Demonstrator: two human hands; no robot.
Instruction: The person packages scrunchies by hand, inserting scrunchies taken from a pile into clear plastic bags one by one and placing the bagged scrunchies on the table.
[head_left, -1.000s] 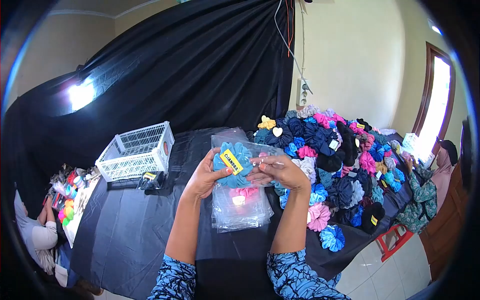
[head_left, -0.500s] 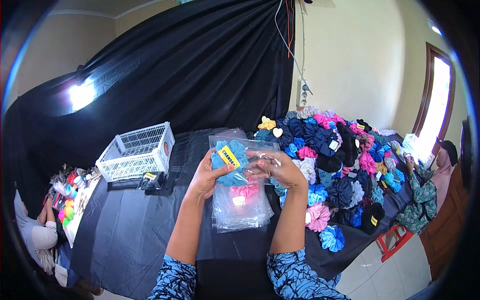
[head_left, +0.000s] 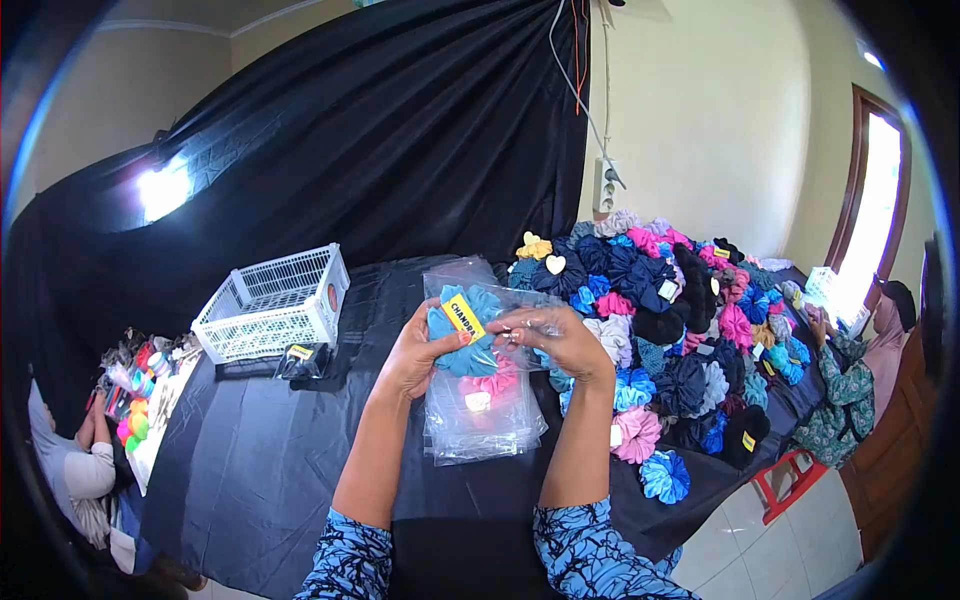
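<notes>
A teal scrunchie (head_left: 484, 300) with a yellow label (head_left: 462, 318) lies in my left hand (head_left: 410, 350), gripped with the thumb over its front. It appears to be inside a clear plastic bag (head_left: 535, 298) that stretches to the right. My right hand (head_left: 563, 345) has its fingers closed on the right part of this bag. Just below both hands, a stack of clear plastic bags (head_left: 480, 440) rests on the black-covered table (head_left: 270, 450). A pink scrunchie (head_left: 493, 383) with a pale tag shows at the top of that stack, partly hidden.
A big heap of mixed scrunchies (head_left: 680, 380) covers the table's right side. At the back left stands a white plastic crate (head_left: 265, 340), with a bagged black item (head_left: 302, 362) before it. One person (head_left: 845, 390) sits at right, another (head_left: 75, 465) at left. A red stool (head_left: 788, 485) is lower right.
My right fingers have closed in on the bag and nearer the label. The scrunchie has shifted slightly right, and the bag around it lies differently.
</notes>
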